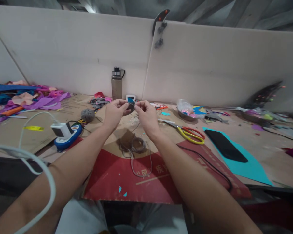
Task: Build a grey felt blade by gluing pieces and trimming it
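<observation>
Both my arms reach out over a cardboard-covered table. My left hand (115, 113) and my right hand (146, 116) meet in the middle, fingers pinched together on a small blue and dark piece (131, 101) held above the table. Below the hands lies a coil of grey wire (136, 145) with a loose end trailing toward me. Yellow and red handled scissors (189, 133) lie just right of my right hand.
A bottle (117, 83) stands by the white back wall. A grey yarn ball (88, 114), a white charger on a blue object (64, 133), purple and pink scraps (39, 100), a black phone (225, 146) on turquoise sheet, and a bowl of scraps (188, 110) lie about.
</observation>
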### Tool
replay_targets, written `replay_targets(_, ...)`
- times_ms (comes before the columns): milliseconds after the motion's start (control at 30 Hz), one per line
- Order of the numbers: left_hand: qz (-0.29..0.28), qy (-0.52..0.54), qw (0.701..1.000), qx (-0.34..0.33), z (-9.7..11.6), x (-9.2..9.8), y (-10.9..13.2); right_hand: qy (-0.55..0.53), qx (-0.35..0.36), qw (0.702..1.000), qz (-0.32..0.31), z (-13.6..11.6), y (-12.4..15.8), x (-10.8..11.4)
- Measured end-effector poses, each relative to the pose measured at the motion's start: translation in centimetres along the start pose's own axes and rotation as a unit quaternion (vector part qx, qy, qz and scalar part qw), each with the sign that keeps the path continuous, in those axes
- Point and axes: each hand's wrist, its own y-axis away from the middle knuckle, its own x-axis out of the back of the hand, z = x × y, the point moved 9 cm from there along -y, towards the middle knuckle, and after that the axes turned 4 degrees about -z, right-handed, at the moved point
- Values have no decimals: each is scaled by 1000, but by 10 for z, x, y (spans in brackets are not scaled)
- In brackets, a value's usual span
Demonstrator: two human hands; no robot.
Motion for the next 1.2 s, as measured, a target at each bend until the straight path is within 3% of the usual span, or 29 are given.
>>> replay_targets(233,-27,25,999,39,-2,-11,5,32,1,998,45,-11,2,15)
replay_targets(633,-35,36,998,39,2,-16,8,46,10,997,69,-13,-1,20)
replay_targets(1000,-56,50,996,41,0,-19,7,-33,-27,999,31,-5,-4,16)
replay_targets(1200,-70,40,995,53,2,-19,7,-103,-105,989,-20,7,-5,10)
